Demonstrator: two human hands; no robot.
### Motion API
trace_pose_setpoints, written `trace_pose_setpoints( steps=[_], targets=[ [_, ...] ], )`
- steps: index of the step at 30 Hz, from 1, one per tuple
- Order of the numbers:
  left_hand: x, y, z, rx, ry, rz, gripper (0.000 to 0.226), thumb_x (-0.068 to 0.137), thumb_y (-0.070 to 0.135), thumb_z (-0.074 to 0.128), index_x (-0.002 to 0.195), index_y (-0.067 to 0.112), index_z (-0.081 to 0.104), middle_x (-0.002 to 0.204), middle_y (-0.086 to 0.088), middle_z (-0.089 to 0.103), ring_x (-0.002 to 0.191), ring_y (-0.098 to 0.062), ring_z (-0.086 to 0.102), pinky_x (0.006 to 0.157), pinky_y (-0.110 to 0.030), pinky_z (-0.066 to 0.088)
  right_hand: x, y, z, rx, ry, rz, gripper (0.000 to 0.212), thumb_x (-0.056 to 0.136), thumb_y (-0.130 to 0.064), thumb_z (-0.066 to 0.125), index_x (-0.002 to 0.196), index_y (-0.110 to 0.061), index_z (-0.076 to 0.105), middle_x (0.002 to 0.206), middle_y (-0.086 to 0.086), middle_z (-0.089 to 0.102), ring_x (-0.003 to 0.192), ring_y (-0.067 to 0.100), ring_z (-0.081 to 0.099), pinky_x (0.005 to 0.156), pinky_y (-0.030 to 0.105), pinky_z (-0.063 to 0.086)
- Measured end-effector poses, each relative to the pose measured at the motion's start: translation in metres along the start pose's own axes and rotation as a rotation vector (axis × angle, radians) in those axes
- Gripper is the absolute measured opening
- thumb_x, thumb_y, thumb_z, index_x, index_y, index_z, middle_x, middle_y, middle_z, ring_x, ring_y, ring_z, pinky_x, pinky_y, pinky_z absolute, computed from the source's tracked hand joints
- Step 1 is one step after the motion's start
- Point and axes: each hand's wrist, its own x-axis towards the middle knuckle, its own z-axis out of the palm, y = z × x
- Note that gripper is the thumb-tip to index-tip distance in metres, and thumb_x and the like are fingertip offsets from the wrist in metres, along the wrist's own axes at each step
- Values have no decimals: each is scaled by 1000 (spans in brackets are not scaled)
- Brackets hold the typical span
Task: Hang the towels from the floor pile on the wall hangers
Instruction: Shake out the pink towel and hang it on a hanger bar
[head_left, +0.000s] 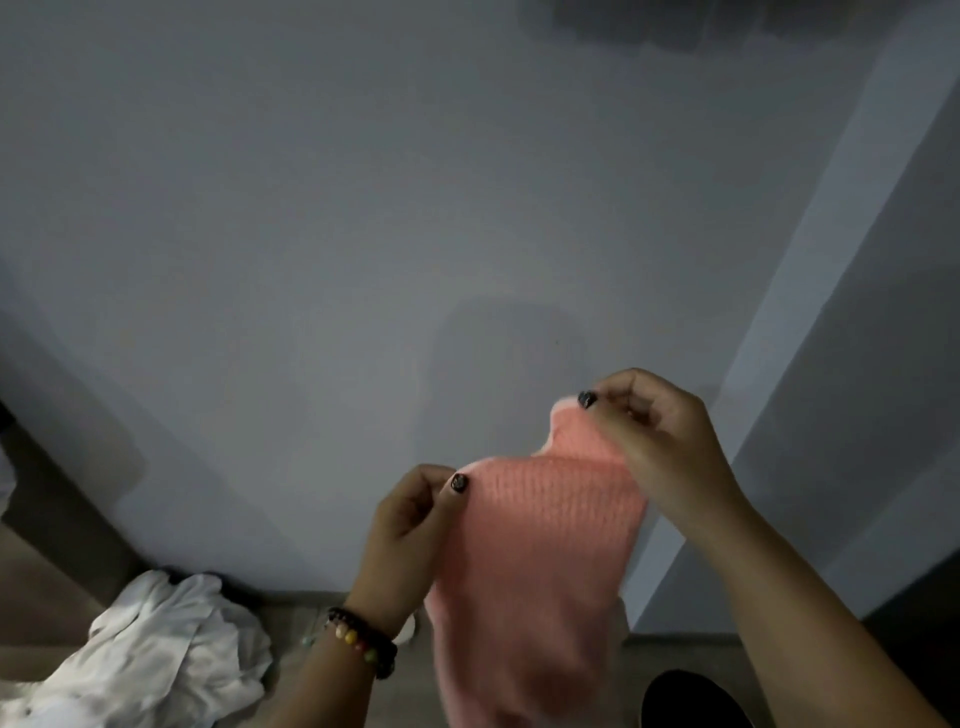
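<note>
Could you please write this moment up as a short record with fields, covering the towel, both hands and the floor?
held item: pink ribbed towel, hanging down in front of the wall
left hand: left hand pinches the towel's upper left edge; beaded bracelet on the wrist
right hand: right hand pinches the upper right corner, held higher than the left
floor: crumpled white cloth pile at lower left
wall hangers: none clearly visible; a dark blurred shape sits at the top edge
task stage: towel lifted, not yet hung
</note>
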Motion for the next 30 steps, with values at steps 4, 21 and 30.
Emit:
trace_pose_setpoints(
  steps=[4, 21, 30],
  targets=[
    [4, 24, 5, -90, -91, 92, 14, 88, 30, 64, 79, 20, 64, 69, -6, 58, 64, -12, 50, 55, -22, 43, -19, 0, 5, -20, -308, 130, 30, 76, -38, 76, 102, -29, 64, 58, -7, 49, 53, 1, 46, 56, 16, 36],
    [5, 61, 15, 84, -443, 266, 20, 82, 45, 61, 85, 26, 67, 67, -19, 53, 56, -25, 48, 53, -33, 40, -46, 3, -5, -139, -521, 198, 60, 78, -31, 78, 125, -53, 47, 134, -24, 46, 125, -7, 43, 99, 18, 40],
    [9, 61, 1, 152, -370, 247, 30, 75, 53, 65, 79, 23, 69, 68, -18, 57, 58, -33, 51, 52, -40, 42, -41, -4, -2, -106, -292, 17, 24, 89, -25, 63, 72, -10, 57, 61, -7, 46, 58, 7, 43, 58, 19, 36]
  ],
)
